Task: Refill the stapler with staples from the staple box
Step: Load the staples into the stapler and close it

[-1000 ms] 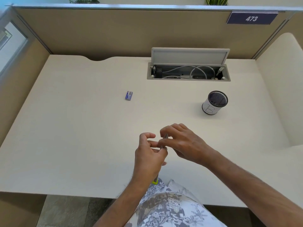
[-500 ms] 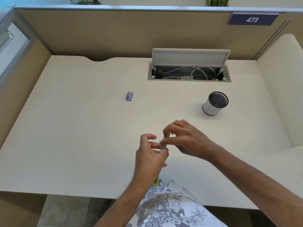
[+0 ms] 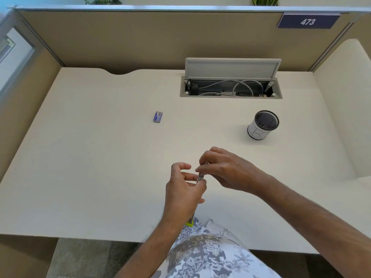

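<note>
- Beige cubicle counter (image 3: 84, 167), open cable tray at 1 o'clock.
- Left hand (image 3: 183, 194) wrapped round the stapler (image 3: 201, 176) near 6 o'clock.
- Right hand (image 3: 226, 170) pinching its top end.
- Staple box (image 3: 158, 116) sits way off at 11 o'clock, mesh cup (image 3: 263, 127) at 2.

- The right hand (image 3: 226, 171) has lifted slightly, away from the person, its fingertips (image 3: 197, 169) now pinching higher on the stapler (image 3: 201, 176).
- The left hand (image 3: 183, 194) has barely shifted, index finger curled more.
</note>
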A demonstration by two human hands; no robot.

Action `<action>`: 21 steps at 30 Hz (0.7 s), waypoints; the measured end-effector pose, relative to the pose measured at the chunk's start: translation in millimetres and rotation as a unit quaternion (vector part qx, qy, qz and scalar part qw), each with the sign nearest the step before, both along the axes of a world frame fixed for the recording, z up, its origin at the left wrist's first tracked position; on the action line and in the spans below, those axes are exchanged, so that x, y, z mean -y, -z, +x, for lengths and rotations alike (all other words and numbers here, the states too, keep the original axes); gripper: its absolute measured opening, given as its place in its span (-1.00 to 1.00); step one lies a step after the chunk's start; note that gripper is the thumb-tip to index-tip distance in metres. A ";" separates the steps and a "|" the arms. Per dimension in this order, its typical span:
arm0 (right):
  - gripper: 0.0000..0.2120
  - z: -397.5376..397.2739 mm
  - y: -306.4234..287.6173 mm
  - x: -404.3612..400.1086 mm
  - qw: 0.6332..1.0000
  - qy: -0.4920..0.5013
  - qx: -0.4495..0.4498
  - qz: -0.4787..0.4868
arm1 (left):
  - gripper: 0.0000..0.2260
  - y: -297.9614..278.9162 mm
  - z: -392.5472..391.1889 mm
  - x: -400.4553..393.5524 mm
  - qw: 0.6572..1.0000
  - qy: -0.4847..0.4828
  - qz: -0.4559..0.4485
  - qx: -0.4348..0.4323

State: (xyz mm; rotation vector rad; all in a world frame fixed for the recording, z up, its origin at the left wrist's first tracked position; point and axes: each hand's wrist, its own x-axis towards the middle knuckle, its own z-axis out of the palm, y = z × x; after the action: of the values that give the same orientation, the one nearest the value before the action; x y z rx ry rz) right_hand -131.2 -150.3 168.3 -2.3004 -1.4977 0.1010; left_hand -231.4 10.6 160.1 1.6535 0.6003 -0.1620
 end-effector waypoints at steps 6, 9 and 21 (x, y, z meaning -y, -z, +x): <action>-0.71 3.8 -3.7 -1.0 1.000 -0.010 0.026 -0.013 | -0.57 -1.5 1.0 -0.2 1.000 -0.003 0.001 0.000; -0.70 4.9 -3.5 -0.6 0.999 -0.016 0.039 -0.020 | -0.57 -2.6 0.5 -0.3 1.000 -0.005 0.000 0.000; -0.83 1.5 0.4 -0.1 0.999 -0.008 0.034 -0.002 | -0.57 -2.0 0.6 -1.6 1.000 -0.014 -0.002 0.003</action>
State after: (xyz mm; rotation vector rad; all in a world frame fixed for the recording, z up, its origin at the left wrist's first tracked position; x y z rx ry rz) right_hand -129.7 -150.2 167.9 -2.3168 -1.5500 0.0288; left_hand -230.8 12.2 162.1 1.6406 0.6182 -0.1376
